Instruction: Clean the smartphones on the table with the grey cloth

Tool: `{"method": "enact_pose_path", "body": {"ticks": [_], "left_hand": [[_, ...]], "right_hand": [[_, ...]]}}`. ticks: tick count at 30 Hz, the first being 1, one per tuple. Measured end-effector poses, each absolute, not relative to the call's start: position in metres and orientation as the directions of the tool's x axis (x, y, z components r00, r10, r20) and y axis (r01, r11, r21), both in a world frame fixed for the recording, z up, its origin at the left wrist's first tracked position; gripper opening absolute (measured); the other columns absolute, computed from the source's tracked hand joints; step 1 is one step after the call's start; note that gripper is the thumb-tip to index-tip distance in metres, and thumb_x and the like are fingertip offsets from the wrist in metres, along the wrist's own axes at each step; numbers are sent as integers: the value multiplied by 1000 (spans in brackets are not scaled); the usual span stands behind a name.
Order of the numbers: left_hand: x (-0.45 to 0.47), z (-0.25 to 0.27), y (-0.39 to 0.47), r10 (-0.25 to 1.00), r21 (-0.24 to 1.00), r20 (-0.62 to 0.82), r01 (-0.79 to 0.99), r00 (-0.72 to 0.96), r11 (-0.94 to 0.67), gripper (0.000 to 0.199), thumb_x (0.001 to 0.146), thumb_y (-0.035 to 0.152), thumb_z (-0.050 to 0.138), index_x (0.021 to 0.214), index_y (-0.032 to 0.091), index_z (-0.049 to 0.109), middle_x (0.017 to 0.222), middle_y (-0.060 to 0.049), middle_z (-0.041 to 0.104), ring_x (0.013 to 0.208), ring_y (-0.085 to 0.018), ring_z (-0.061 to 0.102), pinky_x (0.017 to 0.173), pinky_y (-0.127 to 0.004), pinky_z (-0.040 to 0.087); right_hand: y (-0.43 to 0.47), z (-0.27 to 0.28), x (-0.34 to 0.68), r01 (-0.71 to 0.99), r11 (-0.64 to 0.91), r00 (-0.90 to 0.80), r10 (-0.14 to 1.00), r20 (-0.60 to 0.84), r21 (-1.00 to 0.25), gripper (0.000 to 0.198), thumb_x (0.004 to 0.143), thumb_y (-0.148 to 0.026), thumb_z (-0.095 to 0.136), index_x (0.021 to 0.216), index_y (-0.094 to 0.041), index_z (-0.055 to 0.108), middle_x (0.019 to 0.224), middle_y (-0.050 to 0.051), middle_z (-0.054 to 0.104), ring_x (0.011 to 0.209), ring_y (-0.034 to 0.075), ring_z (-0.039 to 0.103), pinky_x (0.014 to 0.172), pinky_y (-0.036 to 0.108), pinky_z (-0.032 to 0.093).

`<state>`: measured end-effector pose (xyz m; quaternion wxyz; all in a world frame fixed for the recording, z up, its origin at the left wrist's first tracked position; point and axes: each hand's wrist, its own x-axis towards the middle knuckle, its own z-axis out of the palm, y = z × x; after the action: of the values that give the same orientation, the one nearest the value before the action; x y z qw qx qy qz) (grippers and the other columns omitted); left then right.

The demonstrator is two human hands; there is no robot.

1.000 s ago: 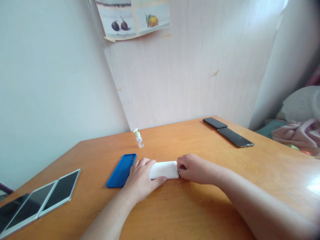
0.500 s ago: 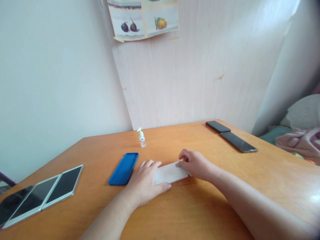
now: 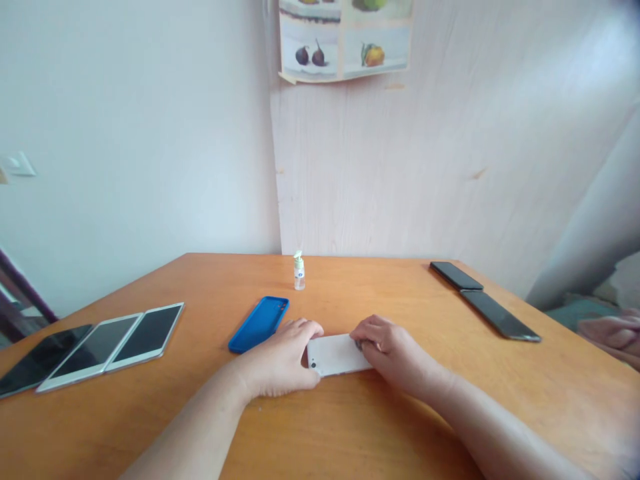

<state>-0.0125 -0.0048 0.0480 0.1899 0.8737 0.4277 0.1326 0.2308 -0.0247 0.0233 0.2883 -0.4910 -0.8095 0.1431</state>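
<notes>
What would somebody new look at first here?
Probably the bright blue phone case on the wooden table, just beyond the left hand. Next might come the white phone between that hand and the right hand, then the fruit pictures high on the wall.

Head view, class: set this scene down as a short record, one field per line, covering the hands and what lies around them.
left hand: thumb and fingers at the lens end of the white phone
right hand: over the phone's other end; small dark detail at its fingertips, unclear
phone: back up
blue case: beside left hand
pump bottle: upright, farther back
table: orange-brown
</notes>
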Motion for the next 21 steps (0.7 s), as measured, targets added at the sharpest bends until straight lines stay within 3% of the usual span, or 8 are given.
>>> {"method": "enact_pose_path", "body": {"ticks": [4,9,16,19,21], "left_hand": [[-9,44,-3,803,494,107,669,587,-555,44,65,31,70,106,26,58,106,-3,61,104,-25,59,85,-33,48],[0,35,0,800,509,171,643,576,-572,44,65,34,75,105,25,60,108,-4,63,105,-27,59,87,-35,48],[3,23,3,799,485,225,647,558,-588,67,60,45,81,119,23,56,118,-8,62,113,-29,56,94,-37,46],[3,21,3,807,467,224,666,547,-581,66,60,44,79,118,22,55,116,-9,63,111,-30,57,92,-38,47],[4,20,3,816,483,221,667,534,-567,68,60,46,78,119,21,54,114,-10,64,109,-30,59,89,-38,48]], "right_hand": [[-29,22,222,725,476,-355,878,323,-498,27,87,-16,51,108,-22,66,100,6,68,93,19,60,82,29,45],[-15,13,231,756,457,-322,883,342,-468,19,90,-20,49,88,-22,68,95,5,68,90,18,61,81,28,45],[1,6,257,904,188,-86,960,268,-383,26,93,-31,46,105,-24,69,101,5,72,98,23,63,84,35,47],[-5,6,250,904,272,-201,951,233,-330,37,96,-32,40,123,-19,63,126,9,65,120,24,57,101,38,42],[-15,9,236,878,380,-338,923,184,-290,45,99,-34,36,137,-17,53,142,10,52,137,26,40,112,43,31]]}}
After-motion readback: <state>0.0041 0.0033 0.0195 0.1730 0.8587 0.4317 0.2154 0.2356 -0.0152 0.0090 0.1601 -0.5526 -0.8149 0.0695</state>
